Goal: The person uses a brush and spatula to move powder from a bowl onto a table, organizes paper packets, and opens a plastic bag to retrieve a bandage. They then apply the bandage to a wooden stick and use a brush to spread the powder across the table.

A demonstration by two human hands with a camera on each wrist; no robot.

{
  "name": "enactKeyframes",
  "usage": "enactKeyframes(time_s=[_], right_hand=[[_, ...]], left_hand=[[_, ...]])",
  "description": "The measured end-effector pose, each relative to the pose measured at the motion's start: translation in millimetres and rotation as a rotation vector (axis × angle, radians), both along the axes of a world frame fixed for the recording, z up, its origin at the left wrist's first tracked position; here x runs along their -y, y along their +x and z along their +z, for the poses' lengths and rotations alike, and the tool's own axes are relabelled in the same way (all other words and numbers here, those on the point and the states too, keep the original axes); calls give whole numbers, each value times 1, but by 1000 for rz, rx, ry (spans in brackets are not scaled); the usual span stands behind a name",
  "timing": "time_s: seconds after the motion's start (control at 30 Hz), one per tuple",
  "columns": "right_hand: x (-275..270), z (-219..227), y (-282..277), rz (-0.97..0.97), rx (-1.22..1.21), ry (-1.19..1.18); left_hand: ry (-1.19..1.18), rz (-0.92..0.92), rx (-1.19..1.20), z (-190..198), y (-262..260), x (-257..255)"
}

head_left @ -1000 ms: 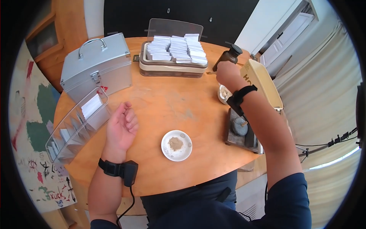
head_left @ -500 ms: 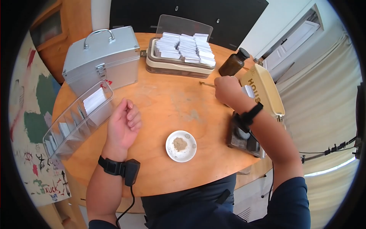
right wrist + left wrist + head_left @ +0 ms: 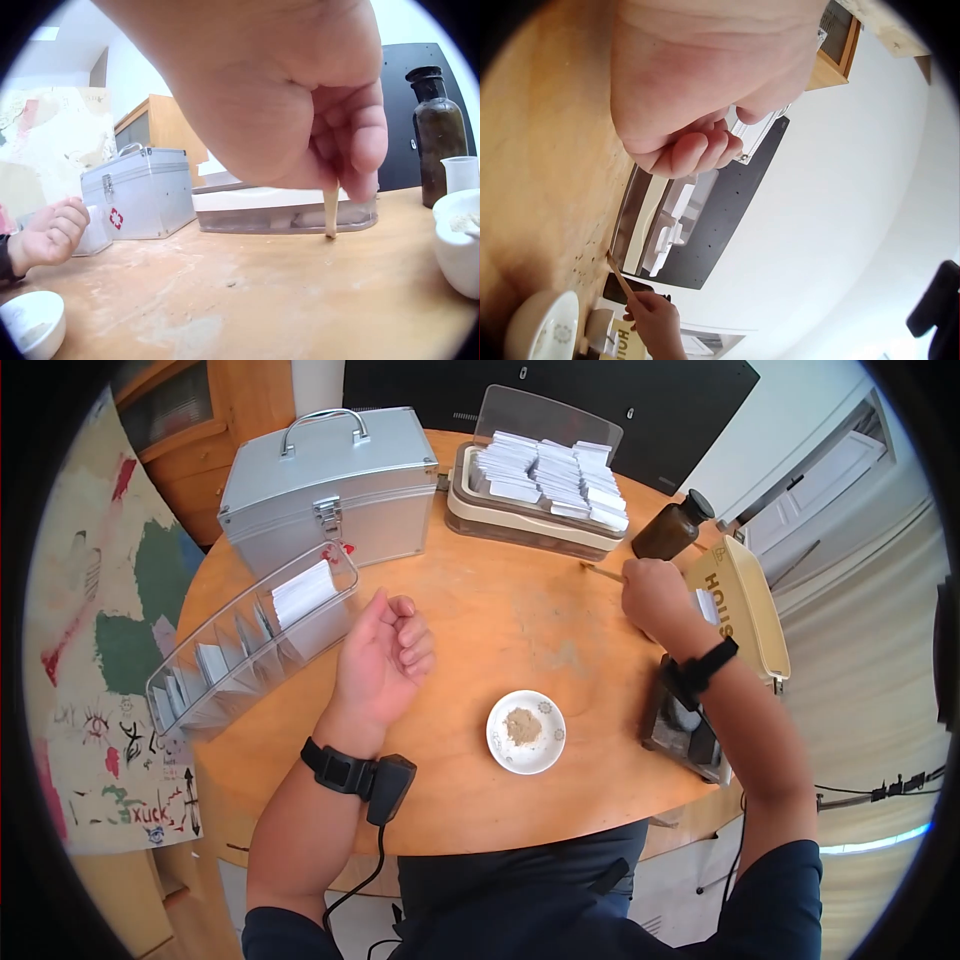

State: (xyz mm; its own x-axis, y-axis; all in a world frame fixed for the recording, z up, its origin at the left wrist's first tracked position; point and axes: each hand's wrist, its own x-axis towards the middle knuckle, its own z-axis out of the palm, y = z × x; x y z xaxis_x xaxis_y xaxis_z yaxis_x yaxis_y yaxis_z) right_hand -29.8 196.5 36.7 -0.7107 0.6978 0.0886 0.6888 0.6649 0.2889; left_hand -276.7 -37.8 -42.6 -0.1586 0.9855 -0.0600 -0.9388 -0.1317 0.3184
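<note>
One stick (image 3: 331,214) pinched by right hand (image 3: 655,600), near packet-filled box (image 3: 540,530) | left hand (image 3: 385,660) loosely curled, holding nothing | right-wrist view: mortar (image 3: 456,262) with pale powder (image 3: 463,223), hidden from head view | bowl (image 3: 552,745): beige powder (image 3: 521,727)

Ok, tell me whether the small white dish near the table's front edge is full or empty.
Neither: the dish holds a small mound of tan powder, its white inside showing all around.

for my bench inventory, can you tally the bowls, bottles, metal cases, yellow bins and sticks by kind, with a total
white bowls: 2
brown glass bottle: 1
silver first-aid case: 1
yellow bin: 1
tan stick, in the right hand: 1
total: 6
</note>
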Motion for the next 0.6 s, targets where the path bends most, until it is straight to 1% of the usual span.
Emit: enactKeyframes(time_s=[0.07,0.13,0.17,0.23,0.3,0.33,0.37,0.43,0.5,0.57,0.6], right_hand=[[5,4,-2,11,17,-18],[17,11,0,112,-25,-82],[14,10,0,119,-20,-88],[7,11,7,102,-63,48],[-10,-4,7,54,-57,41],[-10,-6,3,19,-48,35],[-8,-5,2,66,-49,-41],[8,3,4,98,-75,-76],[11,6,2,127,-90,-104],[8,11,10,72,-33,32],[4,10,11,49,-27,46]], left_hand=[[18,12,-6,-1,-1,0],[10,27,-8,-2,-1,0],[6,34,-11,-2,-1,1],[6,42,-23,-4,-2,0],[14,37,-45,0,1,-1],[-61,85,-60,5,5,-1],[-135,137,-73,9,6,-1],[-137,137,-71,10,5,0],[-133,134,-56,5,3,1],[-57,106,-94,0,0,0],[-43,84,-89,-1,0,-1]])
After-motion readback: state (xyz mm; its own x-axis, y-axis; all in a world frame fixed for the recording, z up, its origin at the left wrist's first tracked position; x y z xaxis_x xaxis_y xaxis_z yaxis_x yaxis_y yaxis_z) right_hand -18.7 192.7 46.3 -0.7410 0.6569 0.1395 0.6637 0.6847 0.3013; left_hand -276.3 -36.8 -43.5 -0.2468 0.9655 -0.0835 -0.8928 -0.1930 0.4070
